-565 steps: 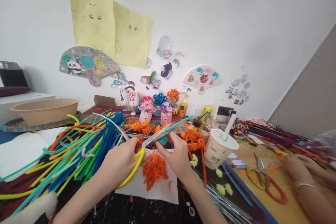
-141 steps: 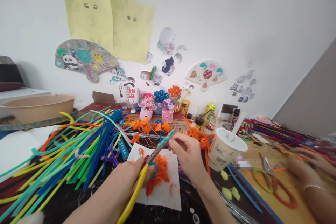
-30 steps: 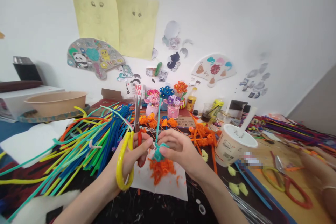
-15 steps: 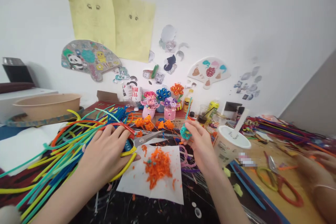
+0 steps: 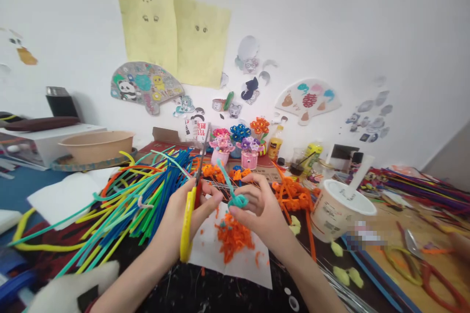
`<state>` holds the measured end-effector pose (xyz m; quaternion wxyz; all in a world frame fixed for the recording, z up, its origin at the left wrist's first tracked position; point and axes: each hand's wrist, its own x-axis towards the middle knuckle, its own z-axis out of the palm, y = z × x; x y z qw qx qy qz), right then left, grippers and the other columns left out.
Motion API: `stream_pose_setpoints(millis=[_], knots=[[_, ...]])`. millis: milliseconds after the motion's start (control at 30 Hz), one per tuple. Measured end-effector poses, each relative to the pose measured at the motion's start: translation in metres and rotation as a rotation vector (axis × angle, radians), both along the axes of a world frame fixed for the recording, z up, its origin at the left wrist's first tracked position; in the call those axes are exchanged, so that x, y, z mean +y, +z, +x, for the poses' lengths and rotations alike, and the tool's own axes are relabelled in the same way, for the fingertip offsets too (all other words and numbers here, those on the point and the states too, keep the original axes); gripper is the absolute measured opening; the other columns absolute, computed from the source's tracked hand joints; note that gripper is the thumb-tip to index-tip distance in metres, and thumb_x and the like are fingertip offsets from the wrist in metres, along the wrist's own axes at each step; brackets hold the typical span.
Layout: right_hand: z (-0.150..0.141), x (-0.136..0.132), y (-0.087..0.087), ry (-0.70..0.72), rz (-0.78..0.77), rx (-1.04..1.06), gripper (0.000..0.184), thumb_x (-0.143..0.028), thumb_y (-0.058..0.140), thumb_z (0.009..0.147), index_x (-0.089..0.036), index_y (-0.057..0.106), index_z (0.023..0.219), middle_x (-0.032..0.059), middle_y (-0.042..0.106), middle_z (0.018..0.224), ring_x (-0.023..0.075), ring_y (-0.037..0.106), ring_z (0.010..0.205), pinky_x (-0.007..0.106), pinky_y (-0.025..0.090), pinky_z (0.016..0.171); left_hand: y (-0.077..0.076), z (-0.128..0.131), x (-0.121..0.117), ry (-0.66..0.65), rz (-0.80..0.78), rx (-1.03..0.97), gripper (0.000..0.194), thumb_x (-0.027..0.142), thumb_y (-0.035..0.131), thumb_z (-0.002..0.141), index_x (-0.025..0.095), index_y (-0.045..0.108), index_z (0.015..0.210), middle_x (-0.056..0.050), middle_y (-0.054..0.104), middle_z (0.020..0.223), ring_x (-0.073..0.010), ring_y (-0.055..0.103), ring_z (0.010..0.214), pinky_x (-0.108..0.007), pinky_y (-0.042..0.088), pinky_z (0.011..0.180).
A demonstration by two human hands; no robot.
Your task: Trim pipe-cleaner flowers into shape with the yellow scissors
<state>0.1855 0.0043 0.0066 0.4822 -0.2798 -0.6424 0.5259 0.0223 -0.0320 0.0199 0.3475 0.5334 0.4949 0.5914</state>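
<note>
My left hand [image 5: 202,209] is closed on scissors [image 5: 187,225] with yellow and red handles, their blades pointing up. In my right hand [image 5: 262,210] a curled teal pipe-cleaner piece [image 5: 238,201] is pinched between thumb and fingers, a straight stem rising from it. The fingertips of both hands are close together, with the teal piece just right of the left thumb. Below them lies a white paper sheet [image 5: 262,274] bearing a heap of orange fuzzy clippings [image 5: 233,239], with a few teal bits among them.
A pile of pipe cleaners [image 5: 110,205] spreads at left. Orange pipe-cleaner pieces [image 5: 293,195] and a lidded cup [image 5: 340,212] are at right, near a second pair of scissors [image 5: 436,279]. Potted pipe-cleaner flowers [image 5: 249,156] stand behind. Another person's hand shows at the right edge.
My left hand has lifted the scissors off the pile side and turned the blades upward. My right hand has brought the teal piece inward, toward the left hand. The view has shifted left.
</note>
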Motion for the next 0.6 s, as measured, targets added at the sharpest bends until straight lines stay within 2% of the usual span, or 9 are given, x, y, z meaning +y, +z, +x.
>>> stream_pose_setpoints(millis=[67,200,433,600], knots=[[-0.004,-0.004,-0.002,0.029,0.005,-0.032,0.050,-0.019,0.074,0.071,-0.026,0.037,0.105,-0.0030,0.063,0.087,0.0132,0.061,0.078,0.028,0.050,0.074,-0.004,0.003,-0.001,-0.009,-0.006,-0.028,0.032,0.042,0.071,0.067,0.022,0.048,0.075,0.005,0.059,0.069,-0.0094,0.047,0.054,-0.021,0.039,0.052],[-0.008,-0.010,-0.005,0.048,0.025,-0.064,0.055,-0.018,0.075,0.070,-0.027,0.037,0.108,-0.0018,0.065,0.090,0.0159,0.063,0.082,0.032,0.051,0.078,-0.013,0.003,-0.001,0.055,-0.019,0.046,0.030,0.042,0.071,0.070,0.022,0.051,0.076,0.010,0.047,0.054,-0.0077,0.040,0.048,-0.019,0.032,0.045],[-0.008,-0.013,-0.005,0.033,0.105,-0.137,0.049,-0.016,0.070,0.072,-0.027,0.039,0.109,-0.0002,0.067,0.093,0.0164,0.064,0.082,0.031,0.051,0.075,-0.009,0.002,-0.006,0.052,-0.002,0.140,0.028,0.043,0.069,0.073,0.022,0.052,0.077,0.011,0.044,0.050,-0.0066,0.037,0.045,-0.018,0.028,0.042],[-0.009,-0.015,-0.008,-0.014,0.188,-0.211,0.047,-0.014,0.069,0.070,-0.026,0.045,0.108,0.0006,0.066,0.095,0.0162,0.064,0.080,0.029,0.051,0.074,-0.009,0.004,-0.005,0.046,0.001,0.121,0.026,0.043,0.067,0.074,0.021,0.054,0.081,0.007,0.052,0.058,-0.0080,0.044,0.051,-0.019,0.036,0.048]])
